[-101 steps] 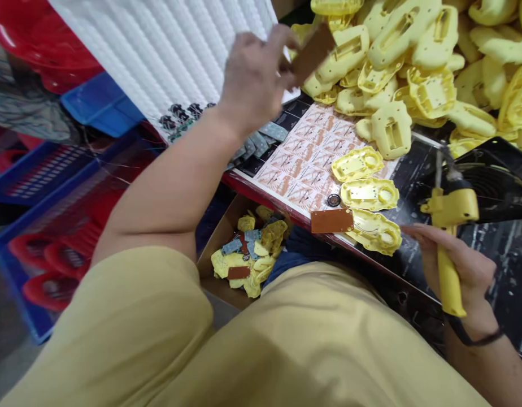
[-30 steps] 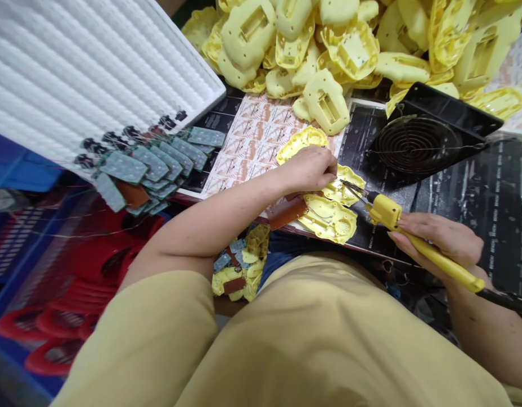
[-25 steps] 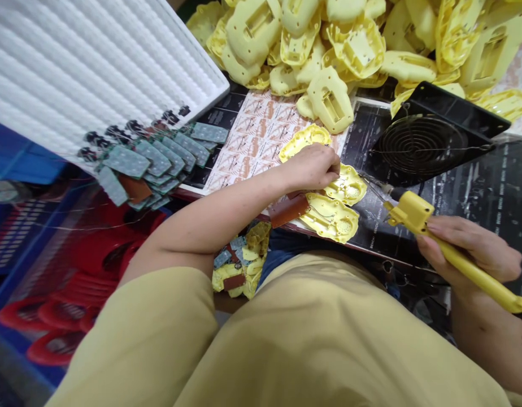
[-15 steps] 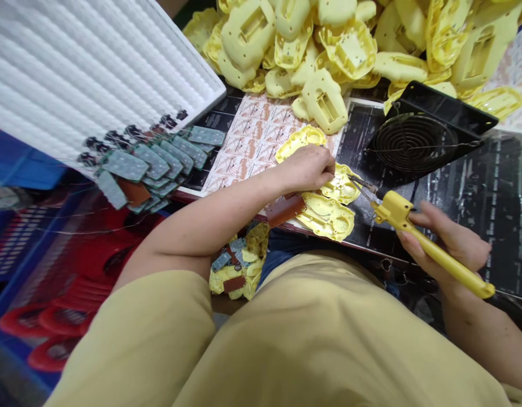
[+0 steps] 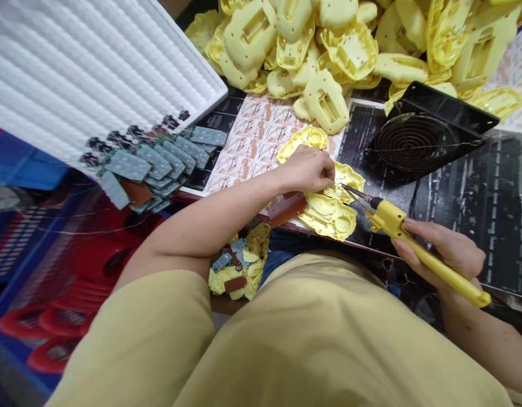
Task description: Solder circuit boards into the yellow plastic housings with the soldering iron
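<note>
My right hand (image 5: 445,249) is wrapped round a yellow soldering gun (image 5: 430,257). Its metal tip (image 5: 355,191) points left, close to my left fingertips and over a yellow plastic shell (image 5: 349,176). My left hand (image 5: 310,169) is closed in a pinch above that shell; the fingers hide what they hold, and thin wires show beside them. Two more open shells lie against it: one shell (image 5: 291,144) behind my left hand, the other shell (image 5: 331,217) nearer my body with wires inside. A brown circuit board (image 5: 287,208) lies by the near shell, partly under my wrist.
Yellow shells (image 5: 329,102) are heaped at the back. A black fan (image 5: 413,144) stands to the right of the work. On the left, stacked green circuit boards (image 5: 159,161) lie beside a ribbed white foam sheet (image 5: 117,62). Red parts (image 5: 61,322) fill a blue crate (image 5: 15,282) below.
The soldering gun has shifted slightly left and its tip is now closer to my left fingertips. My right fingers have closed more firmly on the handle. My left hand has barely moved.
</note>
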`<state>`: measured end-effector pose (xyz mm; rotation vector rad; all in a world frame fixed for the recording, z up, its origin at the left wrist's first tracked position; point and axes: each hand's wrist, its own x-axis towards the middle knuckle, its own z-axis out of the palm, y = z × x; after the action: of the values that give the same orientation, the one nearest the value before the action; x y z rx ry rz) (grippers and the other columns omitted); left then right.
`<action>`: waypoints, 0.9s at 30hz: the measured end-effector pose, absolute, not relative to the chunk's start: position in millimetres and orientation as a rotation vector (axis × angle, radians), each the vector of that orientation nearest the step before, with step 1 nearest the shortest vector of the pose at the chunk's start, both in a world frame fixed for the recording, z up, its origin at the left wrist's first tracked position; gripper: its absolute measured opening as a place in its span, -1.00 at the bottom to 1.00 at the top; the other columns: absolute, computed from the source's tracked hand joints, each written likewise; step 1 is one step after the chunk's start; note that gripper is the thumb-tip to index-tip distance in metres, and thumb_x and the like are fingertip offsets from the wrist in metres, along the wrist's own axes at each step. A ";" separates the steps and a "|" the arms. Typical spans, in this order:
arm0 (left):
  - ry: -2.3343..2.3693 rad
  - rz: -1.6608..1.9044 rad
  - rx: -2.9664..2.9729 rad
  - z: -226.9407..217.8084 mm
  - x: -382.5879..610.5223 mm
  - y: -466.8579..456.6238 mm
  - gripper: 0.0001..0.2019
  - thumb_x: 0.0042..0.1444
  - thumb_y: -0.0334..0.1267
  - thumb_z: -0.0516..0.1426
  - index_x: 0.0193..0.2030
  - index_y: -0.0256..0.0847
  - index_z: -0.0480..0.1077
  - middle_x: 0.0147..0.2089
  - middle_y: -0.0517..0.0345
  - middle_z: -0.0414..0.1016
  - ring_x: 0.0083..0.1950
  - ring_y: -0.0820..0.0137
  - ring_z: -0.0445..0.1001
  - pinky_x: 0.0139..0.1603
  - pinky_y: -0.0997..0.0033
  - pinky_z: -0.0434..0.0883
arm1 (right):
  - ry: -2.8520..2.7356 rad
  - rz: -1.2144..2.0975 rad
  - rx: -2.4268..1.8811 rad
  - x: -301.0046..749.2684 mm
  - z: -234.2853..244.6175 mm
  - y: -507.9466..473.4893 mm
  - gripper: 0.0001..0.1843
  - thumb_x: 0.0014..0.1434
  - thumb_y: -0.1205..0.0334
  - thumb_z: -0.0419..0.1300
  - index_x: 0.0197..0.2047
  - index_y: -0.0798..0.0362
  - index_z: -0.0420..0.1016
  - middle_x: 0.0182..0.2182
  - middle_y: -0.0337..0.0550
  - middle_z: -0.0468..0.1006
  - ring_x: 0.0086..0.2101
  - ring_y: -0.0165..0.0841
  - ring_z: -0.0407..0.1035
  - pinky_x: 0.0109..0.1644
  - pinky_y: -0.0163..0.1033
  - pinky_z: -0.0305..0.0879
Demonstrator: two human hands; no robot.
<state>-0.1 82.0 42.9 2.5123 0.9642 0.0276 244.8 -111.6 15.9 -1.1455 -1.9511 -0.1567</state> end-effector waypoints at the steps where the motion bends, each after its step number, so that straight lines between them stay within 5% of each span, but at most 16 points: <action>1: 0.975 0.005 2.516 44.6 1.0 81.4 -0.88 0.11 -0.33 0.26 -0.27 -0.18 0.67 -0.22 0.13 0.72 -0.07 0.21 0.64 0.20 0.14 0.40 | -1.941 -0.127 -1.102 245.1 13.3 -110.5 -0.73 0.16 0.37 0.46 -0.07 0.02 0.60 -0.31 -0.23 0.73 -0.39 -0.34 0.65 -0.33 -0.37 0.61; 27: 1.001 0.023 2.482 45.3 0.9 81.1 -0.84 0.05 -0.36 0.24 -0.28 -0.17 0.68 -0.29 0.14 0.70 -0.13 0.25 0.65 0.13 0.22 0.46 | -1.963 -0.177 -1.093 253.2 31.9 -105.8 -0.80 0.15 0.38 0.45 -0.25 -0.02 0.52 -0.43 -0.27 0.68 -0.45 -0.37 0.62 -0.40 -0.42 0.56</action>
<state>0.9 81.1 45.3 2.4818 1.0008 0.0226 253.2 -105.8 31.9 -1.0931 -1.9628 -0.1769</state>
